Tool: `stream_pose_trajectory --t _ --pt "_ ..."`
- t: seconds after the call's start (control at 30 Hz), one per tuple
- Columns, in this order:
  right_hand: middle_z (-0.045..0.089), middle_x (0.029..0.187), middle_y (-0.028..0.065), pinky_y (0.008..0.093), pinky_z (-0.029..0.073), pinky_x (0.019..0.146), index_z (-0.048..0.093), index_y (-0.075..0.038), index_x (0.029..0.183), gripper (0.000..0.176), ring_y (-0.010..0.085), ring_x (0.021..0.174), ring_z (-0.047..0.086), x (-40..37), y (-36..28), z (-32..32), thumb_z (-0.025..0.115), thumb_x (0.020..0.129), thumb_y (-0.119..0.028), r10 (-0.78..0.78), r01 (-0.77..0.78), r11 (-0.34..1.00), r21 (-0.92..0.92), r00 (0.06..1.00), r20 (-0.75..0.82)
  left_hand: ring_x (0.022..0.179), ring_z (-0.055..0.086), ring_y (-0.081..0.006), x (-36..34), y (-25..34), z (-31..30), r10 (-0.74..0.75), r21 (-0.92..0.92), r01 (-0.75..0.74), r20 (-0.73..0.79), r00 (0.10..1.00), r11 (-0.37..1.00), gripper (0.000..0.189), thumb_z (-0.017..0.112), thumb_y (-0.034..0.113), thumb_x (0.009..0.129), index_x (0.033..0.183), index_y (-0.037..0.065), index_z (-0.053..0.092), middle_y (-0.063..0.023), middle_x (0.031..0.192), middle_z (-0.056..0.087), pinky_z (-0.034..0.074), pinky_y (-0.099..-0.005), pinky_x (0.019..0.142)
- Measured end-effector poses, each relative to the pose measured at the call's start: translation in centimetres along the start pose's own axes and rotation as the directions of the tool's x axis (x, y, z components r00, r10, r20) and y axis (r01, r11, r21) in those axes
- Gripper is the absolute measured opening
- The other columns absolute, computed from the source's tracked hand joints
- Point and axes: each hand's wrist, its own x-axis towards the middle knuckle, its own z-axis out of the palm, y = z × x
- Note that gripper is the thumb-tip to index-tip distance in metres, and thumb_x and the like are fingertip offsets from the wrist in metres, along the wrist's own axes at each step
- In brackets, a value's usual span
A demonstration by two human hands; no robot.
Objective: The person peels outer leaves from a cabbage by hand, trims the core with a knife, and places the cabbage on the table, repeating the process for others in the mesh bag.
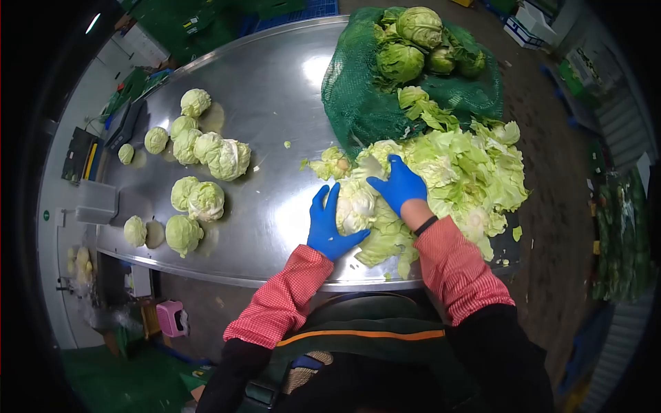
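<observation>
A pale green cabbage (356, 205) sits on the metal table in front of me. My left hand (332, 226), in a blue glove, cups its left side with fingers and thumb curved around it. My right hand (402, 186), also gloved in blue, is at the upper right of this head, its thumb and index finger at a loose outer cabbage leaf (372, 167); its other fingers are partly hidden. Under and beside my right wrist spreads a pile of stripped cabbage leaves (461, 165). A small leafy scrap with a stem end (332, 165) lies just above my left fingertips.
On the left of the steel table (268, 76) stand several trimmed cabbages (227, 160). A green mesh sack (351, 89) with several whole cabbages (420, 27) fills the back right. A scale-like device (124, 124) and a clear plastic bin (96, 202) are at the left end.
</observation>
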Motion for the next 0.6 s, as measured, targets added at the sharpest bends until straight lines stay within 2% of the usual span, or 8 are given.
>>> stream_pose_trajectory --t 0.1,0.23,0.3,0.4,0.47,0.5,0.57,0.6 --pt "0.065 0.110 0.0204 0.0459 0.049 0.086 0.053 -0.011 0.127 0.053 0.0384 0.099 0.062 2.6 1.0 2.9 0.061 0.084 -0.042 -0.087 0.084 0.996 0.025 0.985 0.152 0.127 0.037 -0.0409 -1.0 -2.1 0.5 0.058 -0.159 -0.070 -0.079 0.995 0.985 0.111 0.088 0.035 0.055 0.145 0.006 0.030 -0.0245 0.139 0.029 0.035 -0.0467 0.106" --pt "0.066 0.105 0.0188 0.0471 0.049 0.083 0.059 -0.015 0.121 0.040 0.0381 0.097 0.062 2.9 2.1 4.6 0.056 0.087 -0.035 0.012 -0.012 1.000 -0.008 1.000 0.028 0.126 0.042 -0.0312 0.2 -3.7 -0.4 -0.217 -0.629 0.132 -0.061 0.974 0.766 0.100 0.085 0.026 0.064 0.145 0.008 0.030 -0.0181 0.135 0.040 0.037 -0.0445 0.106" --pt "0.066 0.104 0.0185 0.0470 0.049 0.083 0.059 -0.013 0.120 0.038 0.0378 0.095 0.063 2.8 3.2 3.9 0.054 0.088 -0.034 0.030 -0.030 0.999 -0.021 0.999 -0.036 0.124 0.046 -0.0321 -0.7 -6.0 0.4 -0.414 -0.946 0.191 0.068 0.908 0.262 0.077 0.069 0.035 0.082 0.145 0.013 0.031 -0.0175 0.135 0.045 0.039 -0.0476 0.105" --pt "0.066 0.107 0.0180 0.0452 0.050 0.083 0.049 -0.015 0.133 0.055 0.0377 0.095 0.063 1.9 2.7 1.4 0.057 0.087 -0.043 0.013 -0.010 0.997 -0.077 0.999 0.040 0.136 0.034 -0.0389 -0.4 -5.1 -3.2 -0.393 -0.856 0.319 0.480 0.784 -0.407 0.078 0.038 0.066 0.088 0.148 0.018 0.027 -0.0149 0.151 0.031 0.030 -0.0603 0.108" --pt "0.066 0.109 0.0183 0.0439 0.050 0.082 0.041 -0.016 0.141 0.068 0.0377 0.096 0.064 0.5 0.3 0.0 0.060 0.085 -0.050 -0.070 0.069 0.996 -0.060 0.997 -0.022 0.137 0.032 -0.0402 0.1 -2.3 -5.9 -0.335 -0.845 0.297 0.464 0.820 -0.444 0.081 0.036 0.069 0.087 0.149 0.018 0.025 -0.0152 0.152 0.028 0.029 -0.0627 0.108" --pt "0.066 0.109 0.0177 0.0391 0.051 0.081 0.029 -0.017 0.148 0.085 0.0332 0.091 0.066 -0.7 -2.3 -2.3 0.062 0.082 -0.058 -0.093 0.091 0.996 0.024 0.991 0.097 0.137 0.031 -0.0408 0.3 -1.4 -6.8 -0.307 -0.838 0.288 0.457 0.835 -0.463 0.082 0.035 0.071 0.087 0.150 0.019 0.024 -0.0153 0.153 0.027 0.029 -0.0639 0.107" --pt "0.065 0.101 0.0183 0.0360 0.051 0.081 0.029 -0.016 0.148 0.085 0.0265 0.084 0.065 -2.6 -4.9 -4.2 0.063 0.083 -0.058 -0.263 0.141 0.911 0.387 0.922 0.283 0.137 0.031 -0.0406 0.1 -0.9 -7.6 -0.232 -0.872 0.297 0.405 0.885 -0.388 0.083 0.040 0.070 0.086 0.150 0.021 0.021 -0.0149 0.152 0.026 0.036 -0.0634 0.103" --pt "0.065 0.096 0.0165 0.0331 0.052 0.076 0.029 -0.016 0.148 0.084 0.0228 0.080 0.065 -3.0 -4.9 -3.3 0.063 0.083 -0.057 -0.320 0.166 0.850 0.501 0.917 0.239 0.137 0.031 -0.0398 -0.5 -0.5 -8.3 -0.154 -0.901 0.311 0.368 0.917 -0.302 0.082 0.045 0.066 0.087 0.150 0.021 0.020 -0.0151 0.151 0.028 0.038 -0.0629 0.102"
